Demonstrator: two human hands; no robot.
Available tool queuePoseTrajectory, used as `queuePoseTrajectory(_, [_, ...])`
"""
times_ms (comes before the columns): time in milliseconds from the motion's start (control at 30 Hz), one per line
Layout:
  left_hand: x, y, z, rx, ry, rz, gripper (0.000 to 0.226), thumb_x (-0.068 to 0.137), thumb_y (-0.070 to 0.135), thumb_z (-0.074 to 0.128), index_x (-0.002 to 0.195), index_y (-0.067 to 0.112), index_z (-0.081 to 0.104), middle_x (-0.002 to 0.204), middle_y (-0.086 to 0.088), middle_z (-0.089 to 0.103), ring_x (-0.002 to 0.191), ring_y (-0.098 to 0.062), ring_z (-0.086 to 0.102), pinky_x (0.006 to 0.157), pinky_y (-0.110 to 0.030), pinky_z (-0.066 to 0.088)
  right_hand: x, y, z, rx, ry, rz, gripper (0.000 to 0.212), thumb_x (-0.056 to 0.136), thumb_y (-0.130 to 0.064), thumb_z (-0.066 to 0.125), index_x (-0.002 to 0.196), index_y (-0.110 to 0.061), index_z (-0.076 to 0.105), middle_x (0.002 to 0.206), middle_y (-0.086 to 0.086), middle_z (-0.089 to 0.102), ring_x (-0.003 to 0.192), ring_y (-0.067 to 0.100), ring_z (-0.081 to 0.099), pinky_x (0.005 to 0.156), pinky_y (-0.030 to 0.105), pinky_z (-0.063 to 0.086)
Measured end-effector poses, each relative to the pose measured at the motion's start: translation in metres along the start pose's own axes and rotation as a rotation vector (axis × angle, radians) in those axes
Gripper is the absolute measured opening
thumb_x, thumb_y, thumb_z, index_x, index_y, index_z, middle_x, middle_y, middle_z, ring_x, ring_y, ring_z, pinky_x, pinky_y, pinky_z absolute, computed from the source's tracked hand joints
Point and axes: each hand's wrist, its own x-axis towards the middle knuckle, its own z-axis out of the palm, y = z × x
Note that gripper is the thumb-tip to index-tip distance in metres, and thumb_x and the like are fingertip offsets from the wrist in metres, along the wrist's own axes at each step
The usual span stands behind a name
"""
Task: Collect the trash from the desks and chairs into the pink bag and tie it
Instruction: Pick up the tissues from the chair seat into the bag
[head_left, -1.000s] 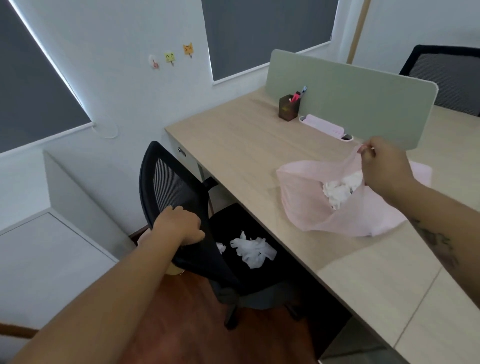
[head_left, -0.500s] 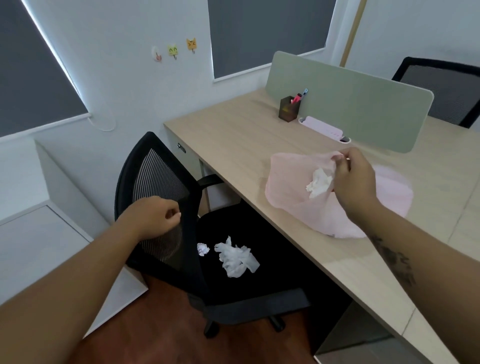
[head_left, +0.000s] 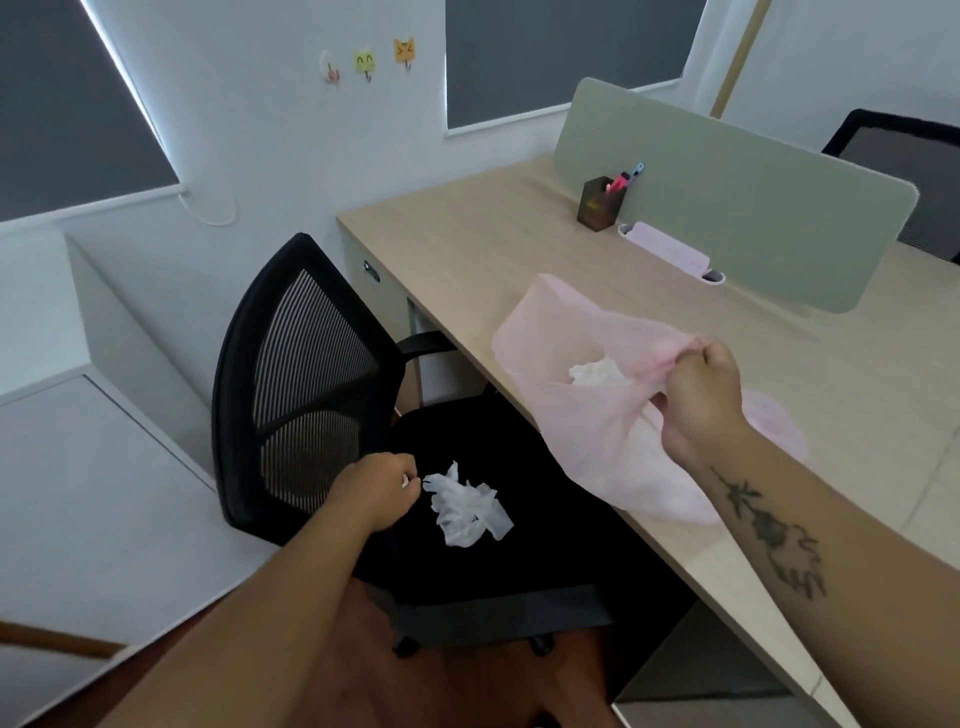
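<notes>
While lying across the pale worktop (head_left: 467, 249) edge, the pink bag (head_left: 587, 441) is hanging partly over the black chair (head_left: 311, 374), showing white crumpled paper (head_left: 597, 373) inside. The right hand (head_left: 701, 400) is gripping the bag's rim, fingers (head_left: 691, 358) closed on the plastic. The left hand (head_left: 376, 491) is hovering over the seat, fingers curled around a small white scrap (head_left: 405, 481), just beside a crumpled tissue (head_left: 467, 506).

Soft, even daylight fills the room. A bright strip leaks past the dark blind (head_left: 78, 104) at upper left. The desk (head_left: 519, 249) shows faint sheen, shadows are weak. Wide-angle distortion bends the edges; details are slightly soft throughout.
</notes>
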Motion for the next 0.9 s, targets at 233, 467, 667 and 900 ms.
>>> queuePoseTrajectory(233, [0.028,-0.002,0.034,-0.024,-0.059,-0.107,0.027,0.095,0.036,0.048,0.112,0.022,0.064,0.106,0.000,0.068,0.093,-0.018,0.063,0.077,-0.032,0.052,0.036,0.030,0.021,-0.032,0.095,0.164,0.026,0.098,-0.019,0.029,0.077,-0.024,0.045,0.092,0.003,0.053,0.075,0.021,0.048,0.064,0.029,0.040])
queuePoseTrajectory(467, [0.078,-0.007,0.088,-0.132,-0.128,-0.229,0.040,0.093,0.041,0.052,0.126,0.018,0.056,0.128,-0.004,0.056,0.112,-0.022,0.055,0.089,-0.039,0.051,0.077,0.046,0.032,-0.336,0.009,-0.158,0.024,0.104,-0.021,0.025,0.098,-0.012,0.048,0.081,-0.012,0.050,0.070,0.008,0.047,0.064,0.028,0.039])
queuePoseTrajectory(667, [0.127,-0.011,0.142,-0.057,-0.297,-0.282,0.083,0.084,0.044,0.063,0.152,0.021,0.023,0.157,-0.010,0.023,0.141,-0.035,0.020,0.108,-0.044,0.037,0.096,0.088,0.049,-0.542,-0.102,-0.352,0.022,0.105,-0.022,0.025,0.099,-0.015,0.045,0.069,-0.002,0.050,0.056,0.018,0.044,0.055,0.033,0.035])
queuePoseTrajectory(900, [0.181,-0.016,0.192,0.103,-0.487,-0.287,0.131,0.068,0.067,0.072,0.153,0.036,-0.023,0.160,-0.010,-0.032,0.145,-0.049,-0.020,0.114,-0.068,0.006,0.125,0.126,0.087,-0.748,-0.087,-0.437,0.025,0.105,-0.028,0.026,0.106,-0.014,0.046,0.083,0.003,0.059,0.074,0.030,0.055,0.067,0.040,0.044])
